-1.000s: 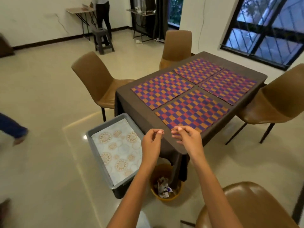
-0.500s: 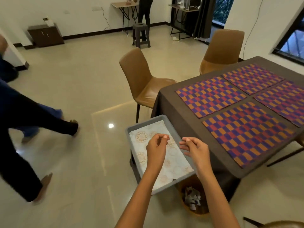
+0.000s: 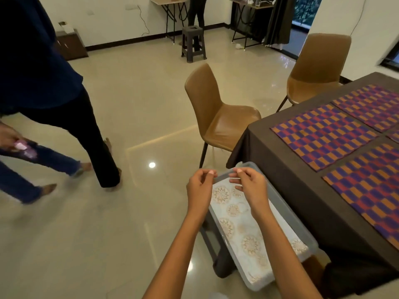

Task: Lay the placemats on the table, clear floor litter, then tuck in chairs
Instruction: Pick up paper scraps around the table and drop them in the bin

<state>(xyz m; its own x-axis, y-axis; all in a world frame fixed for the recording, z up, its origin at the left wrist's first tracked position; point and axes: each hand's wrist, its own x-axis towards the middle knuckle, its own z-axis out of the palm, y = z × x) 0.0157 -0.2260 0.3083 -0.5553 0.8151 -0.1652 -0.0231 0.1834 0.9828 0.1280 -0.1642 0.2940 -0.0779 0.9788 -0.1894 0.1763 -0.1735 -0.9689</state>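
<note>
At the far left, a person in a dark blue top and black trousers (image 3: pixel 64 108) walks across the glossy beige tiled floor (image 3: pixel 129 104), with a second person in blue jeans (image 3: pixel 32 167) just behind. A dark plastic stool (image 3: pixel 192 43) stands near the back wall.

Toward the middle, a tan moulded chair with thin dark legs (image 3: pixel 216 113) stands pulled out from the table's left edge, its seat facing the table. A second matching tan chair (image 3: pixel 317 67) stands at the far edge, also pulled out.

Low in the centre, the left hand (image 3: pixel 199 188) has its fingers curled with thumb and fingertips pinched together; whether it holds anything I cannot tell. The right hand (image 3: pixel 251 186), just beside it, is curled the same way, and again I cannot tell. Both hover over a grey plastic tray lined with pale floral-patterned cloth (image 3: pixel 265 238), which sits beside the table's near-left corner.

At the right, the table draped in a dark brown cloth (image 3: pixel 291 190) carries purple, red and orange chequered woven placemats (image 3: pixel 323 134), lying flat side by side.
</note>
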